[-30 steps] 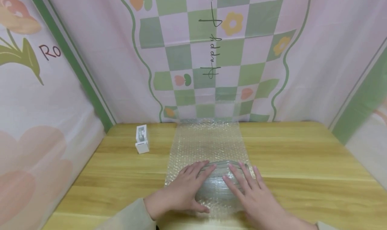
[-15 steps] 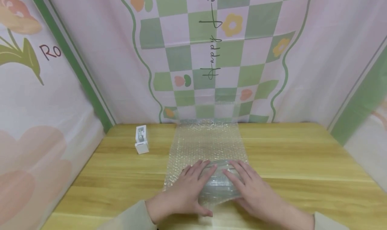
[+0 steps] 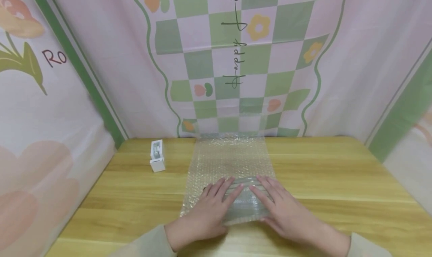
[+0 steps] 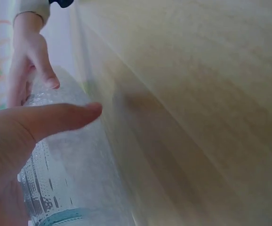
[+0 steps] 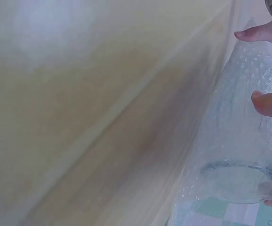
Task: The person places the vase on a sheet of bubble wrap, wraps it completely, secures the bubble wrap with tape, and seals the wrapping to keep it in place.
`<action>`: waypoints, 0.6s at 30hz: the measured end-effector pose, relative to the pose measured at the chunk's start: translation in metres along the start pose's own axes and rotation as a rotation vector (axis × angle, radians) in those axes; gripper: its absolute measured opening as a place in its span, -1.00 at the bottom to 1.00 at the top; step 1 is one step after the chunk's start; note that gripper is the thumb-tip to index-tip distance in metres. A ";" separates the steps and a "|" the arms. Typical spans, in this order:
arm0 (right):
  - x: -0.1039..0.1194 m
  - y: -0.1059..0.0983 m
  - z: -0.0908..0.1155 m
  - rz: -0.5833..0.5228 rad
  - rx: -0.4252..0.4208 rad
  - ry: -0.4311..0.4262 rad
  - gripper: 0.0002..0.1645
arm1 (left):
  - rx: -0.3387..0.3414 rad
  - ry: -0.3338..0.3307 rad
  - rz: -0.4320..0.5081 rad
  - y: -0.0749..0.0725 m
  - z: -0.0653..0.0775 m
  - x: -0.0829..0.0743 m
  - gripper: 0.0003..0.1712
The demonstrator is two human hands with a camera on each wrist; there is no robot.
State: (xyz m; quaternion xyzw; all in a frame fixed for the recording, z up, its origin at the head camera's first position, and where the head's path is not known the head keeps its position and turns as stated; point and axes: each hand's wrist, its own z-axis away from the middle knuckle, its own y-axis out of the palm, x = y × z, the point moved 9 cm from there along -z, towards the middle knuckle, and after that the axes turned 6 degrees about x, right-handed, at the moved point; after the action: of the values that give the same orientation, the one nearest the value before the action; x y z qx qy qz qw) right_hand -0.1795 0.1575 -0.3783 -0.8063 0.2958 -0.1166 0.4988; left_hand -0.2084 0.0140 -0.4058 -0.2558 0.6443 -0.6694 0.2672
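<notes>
A clear glass vessel [image 3: 245, 204] lies on its side under bubble wrap [image 3: 233, 155], its long side across the sheet. My left hand [image 3: 207, 212] holds the left end, fingers bent over the top and thumb low on the near side. At the other end my right hand [image 3: 287, 214] grips it the same way. In the left wrist view the wrapped glass [image 4: 56, 174] shows a ridged wall and a teal-tinted ring. A round rim of the glass [image 5: 239, 165] shows through the film in the right wrist view.
A small white box [image 3: 157, 155] with a window stands at the back left of the wooden table [image 3: 330, 174]. The loose bubble wrap runs back to a checkered curtain [image 3: 222, 92] at the table's far edge.
The right hand's spread fingers have come together and curved around the right end. The wrap's near edge has drawn up against the glass, and the left thumb has tucked in.
</notes>
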 end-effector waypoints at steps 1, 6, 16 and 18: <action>0.000 0.000 0.000 0.005 -0.001 -0.001 -0.14 | -0.007 0.000 -0.003 0.000 0.000 0.000 0.47; -0.002 0.000 -0.001 0.017 0.006 -0.011 -0.14 | -0.055 0.028 -0.015 -0.004 0.000 0.001 0.30; -0.005 -0.001 -0.003 0.016 0.005 -0.043 -0.13 | -0.045 0.101 0.003 -0.008 -0.001 0.008 0.14; -0.006 -0.001 -0.004 0.018 0.000 -0.049 -0.12 | -0.034 0.107 0.015 -0.008 -0.002 0.010 0.11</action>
State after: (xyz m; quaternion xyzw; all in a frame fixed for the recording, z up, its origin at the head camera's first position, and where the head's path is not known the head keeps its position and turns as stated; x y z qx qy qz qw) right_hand -0.1857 0.1584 -0.3748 -0.8062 0.2908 -0.0924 0.5069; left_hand -0.2172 0.0094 -0.3981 -0.2193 0.6708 -0.6691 0.2330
